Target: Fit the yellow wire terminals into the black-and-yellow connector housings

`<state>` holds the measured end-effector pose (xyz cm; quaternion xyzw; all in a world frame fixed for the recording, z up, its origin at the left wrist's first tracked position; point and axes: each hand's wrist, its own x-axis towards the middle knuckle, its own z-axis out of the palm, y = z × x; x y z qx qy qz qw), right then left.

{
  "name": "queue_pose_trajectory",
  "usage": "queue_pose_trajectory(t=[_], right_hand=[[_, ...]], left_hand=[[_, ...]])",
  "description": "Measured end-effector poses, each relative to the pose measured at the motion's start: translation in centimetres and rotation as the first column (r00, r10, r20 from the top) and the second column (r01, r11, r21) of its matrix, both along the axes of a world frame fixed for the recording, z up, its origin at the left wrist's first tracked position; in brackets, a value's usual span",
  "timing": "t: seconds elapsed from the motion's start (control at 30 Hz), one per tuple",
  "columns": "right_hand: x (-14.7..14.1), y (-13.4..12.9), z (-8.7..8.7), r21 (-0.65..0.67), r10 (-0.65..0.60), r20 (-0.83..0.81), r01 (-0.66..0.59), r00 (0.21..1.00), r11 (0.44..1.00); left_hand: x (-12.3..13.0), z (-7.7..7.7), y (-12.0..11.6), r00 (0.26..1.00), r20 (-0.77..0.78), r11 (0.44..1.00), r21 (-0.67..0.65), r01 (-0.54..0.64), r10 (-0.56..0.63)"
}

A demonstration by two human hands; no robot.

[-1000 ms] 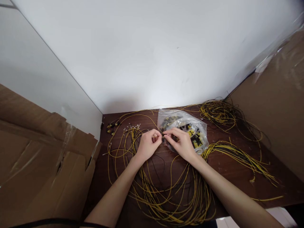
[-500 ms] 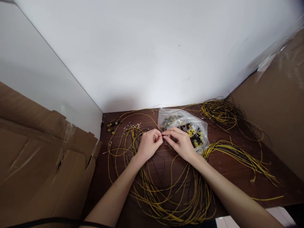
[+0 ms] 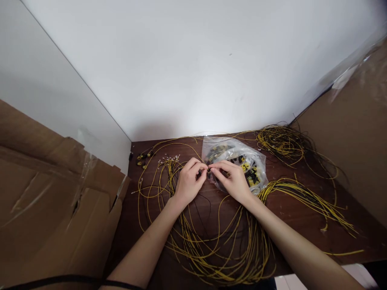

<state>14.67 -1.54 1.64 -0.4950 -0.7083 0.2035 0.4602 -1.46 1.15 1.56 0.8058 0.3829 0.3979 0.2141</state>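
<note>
My left hand [image 3: 190, 180] and my right hand [image 3: 232, 181] meet fingertip to fingertip over the middle of the table, both closed in a pinch. Between them is a small dark part [image 3: 208, 170], mostly covered by the fingers. A thin yellow wire [image 3: 184, 144] arcs from the left and runs down to the fingertips. Just behind my right hand lies a clear plastic bag [image 3: 211, 144] with many small black and yellow parts [image 3: 252, 176] in it. Below both hands curves a large bundle of yellow and black wires [image 3: 205, 257], with small metal terminals [image 3: 169, 158] at its left ends.
Several black and yellow parts [image 3: 142, 158] lie at the table's back left. A tangled wire coil [image 3: 278, 141] sits at the back right, and the bundle's other ends [image 3: 326, 209] spread on the right. Cardboard [image 3: 54, 201] stands at left; a white wall [image 3: 193, 72] rises behind.
Both hands have risen slightly, still pinched together at the small part. The right fingers have shifted a little around it. The view has moved slightly; the wires and bag lie as before.
</note>
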Motion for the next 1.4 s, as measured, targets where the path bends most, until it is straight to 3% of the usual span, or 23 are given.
queue_pose_trajectory(t=[0.23,0.63,1.03,1.4], right_hand=[[0.06,0.07,-0.08,-0.037,-0.038,-0.038,0.036,0.999,0.999],[0.17,0.14,-0.25,-0.049,-0.044,-0.065,0.041,0.997,0.998],[0.23,0.4,-0.37,-0.14,-0.061,-0.183,0.035,0.981,0.989],[0.24,0.29,-0.32,-0.124,-0.053,-0.182,0.03,0.982,0.992]], left_hand=[[-0.06,-0.2,0.01,0.999,0.014,0.998,0.051,-0.047,0.046],[0.07,-0.31,-0.11,0.997,-0.079,0.99,0.138,0.007,0.004],[0.01,-0.13,-0.11,0.999,-0.009,0.996,0.087,0.038,-0.037],[-0.08,0.16,-0.18,1.0,-0.009,0.998,0.055,0.029,-0.029]])
